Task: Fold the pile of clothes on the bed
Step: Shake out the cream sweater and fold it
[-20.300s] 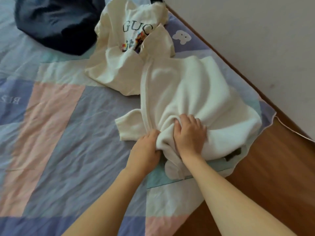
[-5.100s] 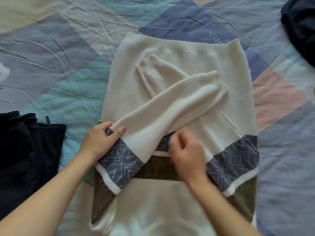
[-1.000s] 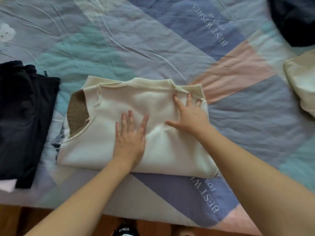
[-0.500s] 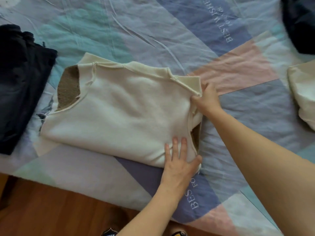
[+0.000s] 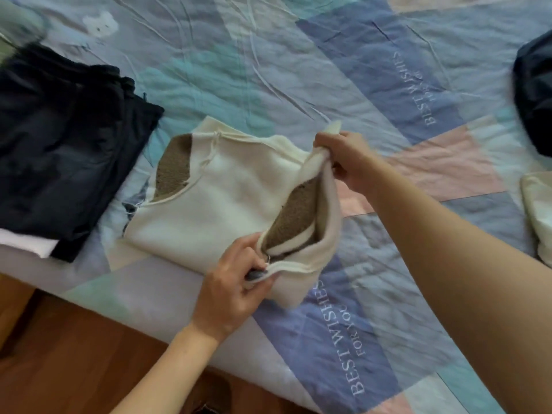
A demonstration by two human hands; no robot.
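A cream sweater with brown knit patches lies folded into a rectangle on the patchwork bedsheet, near the bed's front edge. My left hand grips the near right corner of the sweater. My right hand grips the far right corner. Between them the right edge is lifted off the sheet and curls over, showing the brown inner layers.
Folded dark clothes lie stacked to the left of the sweater. A dark garment sits at the far right edge and a cream garment below it. Wooden floor runs along the front of the bed.
Half a second ago my hands lay at the sweater's right edge. Both have since closed on its right corners and raised that edge off the bed.
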